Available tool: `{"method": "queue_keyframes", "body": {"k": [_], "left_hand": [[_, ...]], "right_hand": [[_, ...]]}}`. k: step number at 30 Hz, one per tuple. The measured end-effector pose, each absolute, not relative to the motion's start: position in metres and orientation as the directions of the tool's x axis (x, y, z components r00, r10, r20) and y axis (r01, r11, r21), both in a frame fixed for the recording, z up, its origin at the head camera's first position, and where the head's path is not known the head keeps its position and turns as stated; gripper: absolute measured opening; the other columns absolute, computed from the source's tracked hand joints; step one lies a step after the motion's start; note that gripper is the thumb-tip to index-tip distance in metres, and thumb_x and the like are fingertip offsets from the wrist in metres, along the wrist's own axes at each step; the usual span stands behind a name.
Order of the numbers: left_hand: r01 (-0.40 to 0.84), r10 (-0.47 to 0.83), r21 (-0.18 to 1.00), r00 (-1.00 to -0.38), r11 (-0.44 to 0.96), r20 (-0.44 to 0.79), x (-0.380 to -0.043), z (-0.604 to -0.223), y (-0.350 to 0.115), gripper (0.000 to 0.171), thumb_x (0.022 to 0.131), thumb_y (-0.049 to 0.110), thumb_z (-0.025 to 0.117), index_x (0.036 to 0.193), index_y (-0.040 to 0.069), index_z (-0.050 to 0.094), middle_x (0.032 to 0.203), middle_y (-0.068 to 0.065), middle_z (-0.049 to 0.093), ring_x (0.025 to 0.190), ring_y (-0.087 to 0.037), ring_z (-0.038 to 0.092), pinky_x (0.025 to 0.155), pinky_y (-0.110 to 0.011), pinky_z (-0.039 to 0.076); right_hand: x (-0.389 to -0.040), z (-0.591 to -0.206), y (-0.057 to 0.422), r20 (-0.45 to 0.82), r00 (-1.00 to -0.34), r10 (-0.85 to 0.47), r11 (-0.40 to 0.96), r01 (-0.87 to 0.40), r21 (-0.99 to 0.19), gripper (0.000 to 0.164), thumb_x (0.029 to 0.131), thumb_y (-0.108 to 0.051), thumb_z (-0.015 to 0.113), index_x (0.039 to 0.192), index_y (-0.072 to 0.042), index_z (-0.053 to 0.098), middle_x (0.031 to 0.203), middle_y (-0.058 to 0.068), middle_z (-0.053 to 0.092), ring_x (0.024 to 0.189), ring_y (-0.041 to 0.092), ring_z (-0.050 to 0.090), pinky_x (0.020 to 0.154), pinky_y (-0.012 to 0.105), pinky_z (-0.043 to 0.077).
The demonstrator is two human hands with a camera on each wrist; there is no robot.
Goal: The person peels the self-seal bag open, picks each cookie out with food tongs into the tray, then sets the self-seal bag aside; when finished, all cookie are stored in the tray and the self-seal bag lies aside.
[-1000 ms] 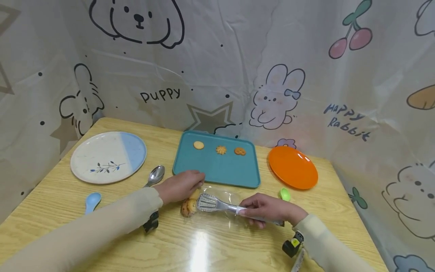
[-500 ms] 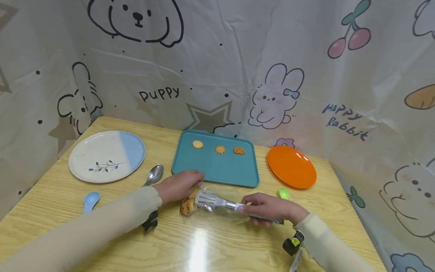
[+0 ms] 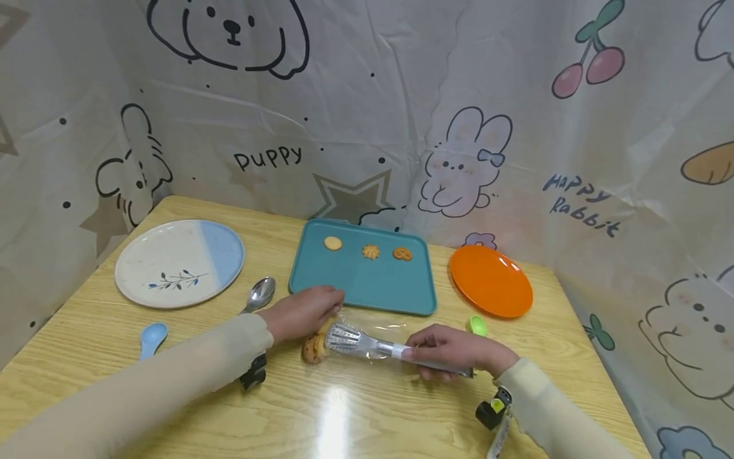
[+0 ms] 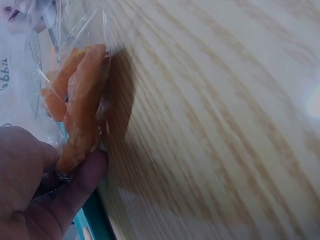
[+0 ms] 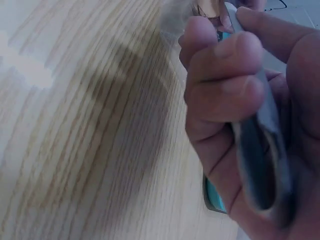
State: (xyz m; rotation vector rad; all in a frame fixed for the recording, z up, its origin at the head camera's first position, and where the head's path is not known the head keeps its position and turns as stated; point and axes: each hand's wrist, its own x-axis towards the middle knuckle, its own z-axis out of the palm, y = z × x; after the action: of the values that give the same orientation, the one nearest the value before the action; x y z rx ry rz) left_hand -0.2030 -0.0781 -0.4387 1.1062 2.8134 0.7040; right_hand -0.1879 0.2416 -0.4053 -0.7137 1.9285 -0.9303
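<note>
My left hand (image 3: 304, 312) pinches the edge of a clear plastic bag (image 3: 385, 333) just in front of the tray. Several golden-brown cookies (image 3: 313, 350) sit at the bag's left end; in the left wrist view the cookies (image 4: 82, 102) show through the film beside my thumb and fingers. My right hand (image 3: 450, 349) grips a pair of metal tongs (image 3: 367, 345) by the handle. Their slotted head points left and overlaps the bag close to the cookies. The right wrist view shows my fingers curled round the tongs (image 5: 262, 160), with the rounded handle end near the palm.
A teal tray (image 3: 378, 284) behind my hands bears 3 cookies. At left lie a white-and-blue plate (image 3: 172, 255), a metal spoon (image 3: 261, 292) and a blue spoon (image 3: 153, 336). An orange plate (image 3: 491, 280) and a green spoon (image 3: 477, 326) are at right. A printed curtain hangs behind the table.
The tongs in my right hand have shifted slightly left toward the cookies, and their head has turned a little. My left hand stays in place on the bag.
</note>
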Motion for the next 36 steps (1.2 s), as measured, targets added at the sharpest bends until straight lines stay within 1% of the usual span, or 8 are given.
{"method": "queue_keyframes", "body": {"k": [4,11,15,19,26,28,32,36], "left_hand": [[0.631,0.652,0.431,-0.749,0.645,0.121,-0.204,-0.438,-0.078,0.015,0.101,0.015,0.05,0.087,0.013,0.052,0.078,0.005,0.048,0.071,-0.01,0.045,0.064,-0.025,0.041],[0.624,0.646,0.438,-0.754,0.648,0.118,-0.205,-0.439,-0.078,0.015,0.101,0.014,0.05,0.087,0.013,0.053,0.078,0.005,0.049,0.072,-0.01,0.046,0.065,-0.025,0.041],[0.624,0.649,0.444,-0.751,0.643,0.116,-0.205,-0.44,-0.077,0.015,0.101,0.014,0.05,0.086,0.013,0.053,0.078,0.004,0.049,0.072,-0.011,0.045,0.065,-0.026,0.041],[0.606,0.641,0.466,-0.761,0.645,0.103,-0.206,-0.44,-0.077,0.015,0.102,0.015,0.049,0.087,0.013,0.053,0.077,0.005,0.049,0.072,-0.011,0.046,0.065,-0.026,0.041],[0.6,0.646,0.495,-0.757,0.628,0.099,-0.206,-0.441,-0.079,0.014,0.102,0.015,0.048,0.089,0.014,0.054,0.077,0.006,0.052,0.071,-0.01,0.045,0.066,-0.026,0.041],[0.612,0.652,0.491,-0.75,0.619,0.113,-0.206,-0.441,-0.079,0.014,0.102,0.014,0.049,0.089,0.013,0.054,0.077,0.005,0.052,0.072,-0.01,0.045,0.067,-0.027,0.041],[0.623,0.659,0.487,-0.742,0.613,0.12,-0.206,-0.439,-0.078,0.014,0.101,0.014,0.05,0.088,0.013,0.055,0.077,0.006,0.052,0.073,-0.009,0.046,0.068,-0.026,0.041],[0.608,0.657,0.514,-0.746,0.605,0.11,-0.207,-0.437,-0.079,0.015,0.101,0.013,0.049,0.087,0.012,0.055,0.075,0.005,0.053,0.071,-0.009,0.046,0.066,-0.025,0.041]], "right_hand": [[-0.187,-0.406,0.242,-0.439,-0.47,-0.765,0.553,-0.132,-0.822,0.029,0.101,-0.031,0.051,0.105,-0.007,0.067,0.066,0.002,0.06,0.039,0.006,0.043,0.037,0.028,0.04],[-0.186,-0.407,0.241,-0.449,-0.451,-0.772,0.55,-0.118,-0.827,0.032,0.102,-0.031,0.05,0.106,-0.003,0.066,0.066,0.002,0.059,0.04,0.005,0.043,0.039,0.021,0.039],[-0.186,-0.409,0.239,-0.45,-0.435,-0.78,0.542,-0.112,-0.833,0.032,0.102,-0.03,0.05,0.105,-0.002,0.065,0.066,0.005,0.059,0.04,0.006,0.043,0.039,0.02,0.04],[-0.186,-0.411,0.239,-0.44,-0.441,-0.783,0.535,-0.114,-0.837,0.03,0.101,-0.029,0.052,0.106,-0.004,0.066,0.065,0.009,0.059,0.039,0.006,0.043,0.037,0.023,0.039],[-0.183,-0.41,0.25,-0.406,-0.443,-0.799,0.503,-0.124,-0.855,0.025,0.101,-0.025,0.052,0.103,-0.005,0.067,0.068,0.031,0.054,0.037,0.014,0.04,0.034,0.042,0.034],[-0.182,-0.411,0.255,-0.401,-0.45,-0.798,0.5,-0.123,-0.857,0.025,0.101,-0.024,0.052,0.103,-0.004,0.067,0.068,0.032,0.054,0.037,0.013,0.04,0.034,0.041,0.034],[-0.179,-0.415,0.264,-0.385,-0.451,-0.805,0.479,-0.112,-0.87,0.026,0.102,-0.021,0.051,0.103,0.0,0.065,0.067,0.031,0.053,0.039,0.006,0.043,0.034,0.034,0.036],[-0.176,-0.417,0.271,-0.367,-0.45,-0.814,0.452,-0.095,-0.887,0.026,0.102,-0.019,0.049,0.105,0.002,0.064,0.067,0.032,0.051,0.04,0.004,0.044,0.034,0.033,0.036]]}}
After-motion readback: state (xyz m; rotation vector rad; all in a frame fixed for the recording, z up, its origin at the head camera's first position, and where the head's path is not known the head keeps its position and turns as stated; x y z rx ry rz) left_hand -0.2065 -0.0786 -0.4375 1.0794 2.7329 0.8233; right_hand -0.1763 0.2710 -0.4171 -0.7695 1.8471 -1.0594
